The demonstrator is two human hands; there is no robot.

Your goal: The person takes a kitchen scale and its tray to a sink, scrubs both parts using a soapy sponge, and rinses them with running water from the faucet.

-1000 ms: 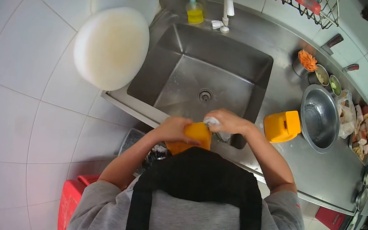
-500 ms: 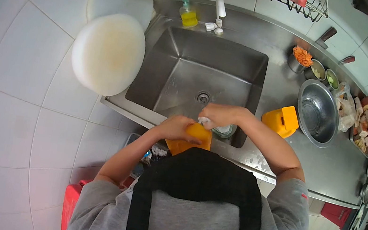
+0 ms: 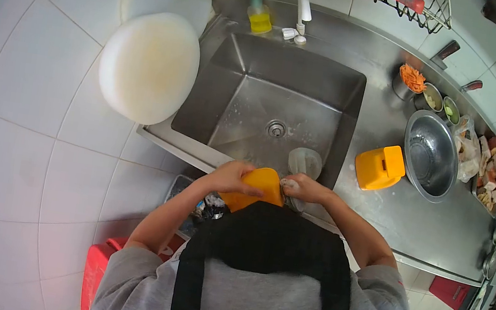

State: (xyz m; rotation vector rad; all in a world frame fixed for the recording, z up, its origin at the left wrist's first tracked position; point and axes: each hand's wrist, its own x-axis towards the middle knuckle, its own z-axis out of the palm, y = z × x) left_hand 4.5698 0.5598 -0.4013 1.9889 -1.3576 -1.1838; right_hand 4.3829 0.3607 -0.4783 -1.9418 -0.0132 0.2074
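My left hand [image 3: 230, 177] grips an orange-yellow container [image 3: 264, 184] over the front edge of the sink [image 3: 249, 101]. Beside it, my right hand [image 3: 305, 188] has its fingers closed round a whitish, crumpled thing [image 3: 288, 185], perhaps a cloth, against the container's right side. A clear, roundish vessel [image 3: 305, 162] shows in the sink's front right part, just beyond my right hand. My body hides the near end of the container. Another orange-yellow container [image 3: 379, 168] rests on the steel counter to the right.
A steel bowl [image 3: 430, 155], a cup of orange shreds [image 3: 410, 82] and a tray of meat pieces [image 3: 491, 172] stand at the right. Behind the sink are a soap bottle [image 3: 260, 15] and a white faucet [image 3: 302, 17]. White round boards [image 3: 149, 67] are at the left.
My right hand has moved down toward me, to the right side of the held container. The clear vessel in the sink now shows more fully. My left hand keeps its grip.
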